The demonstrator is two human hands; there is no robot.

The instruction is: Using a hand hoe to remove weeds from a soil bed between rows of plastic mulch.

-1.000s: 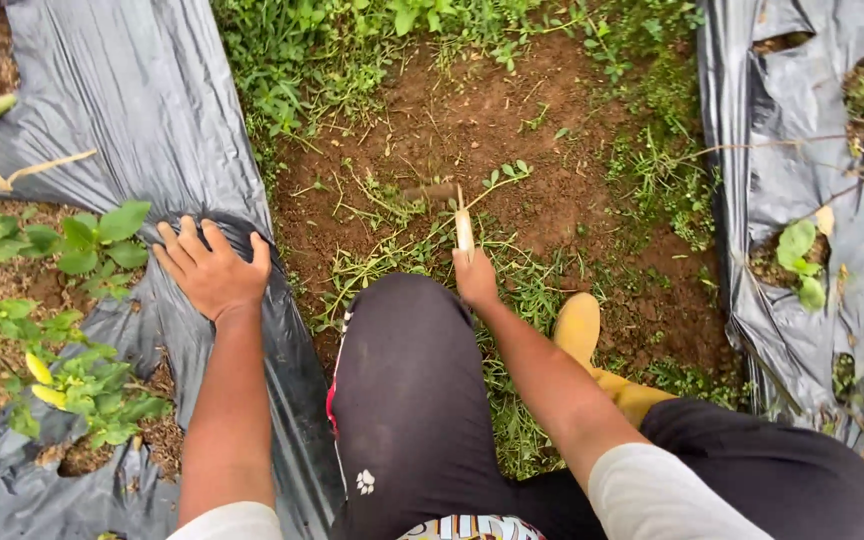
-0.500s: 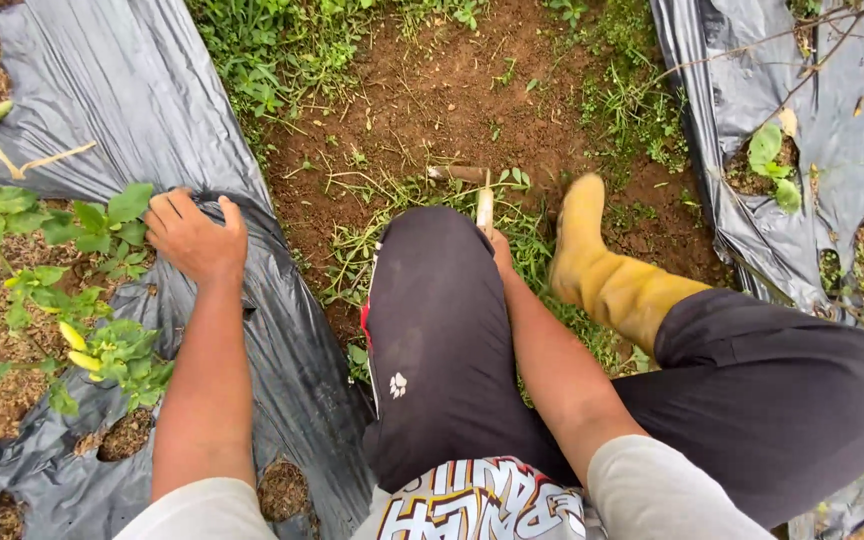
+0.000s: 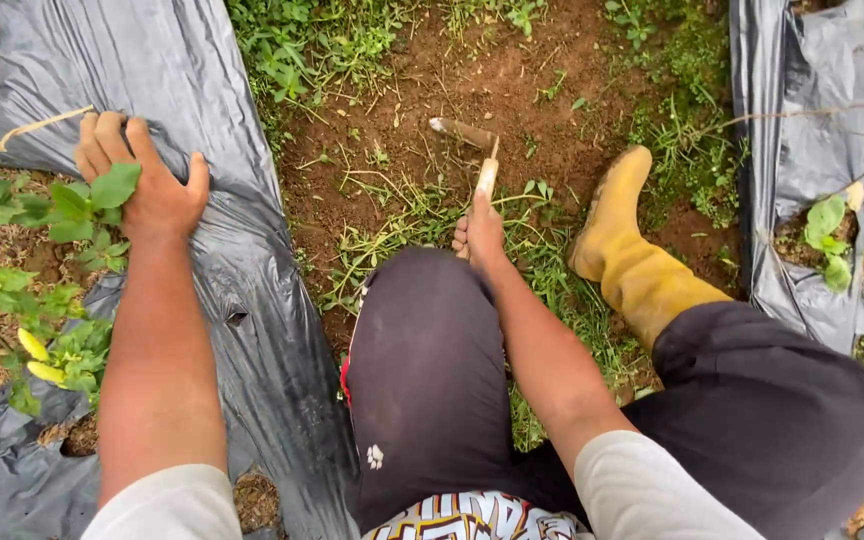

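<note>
Bare soil (image 3: 552,90) runs between black sheets (image 3: 252,300). Head view: right hand (image 3: 479,232) grips a hoe (image 3: 474,150), blade in the weeds (image 3: 402,215), seemingly mid-weeding; pulling it back needs care near the boot (image 3: 617,230). Left hand (image 3: 147,185) presses open on the sheet.

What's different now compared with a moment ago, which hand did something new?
The left hand, spread flat on the black plastic sheet a second ago, has curled its fingers and gripped by the green leafy plant. The small wooden-handled hoe has reached farther out over the brown soil. The right hand still grips its handle; the yellow rubber boot stays planted.
</note>
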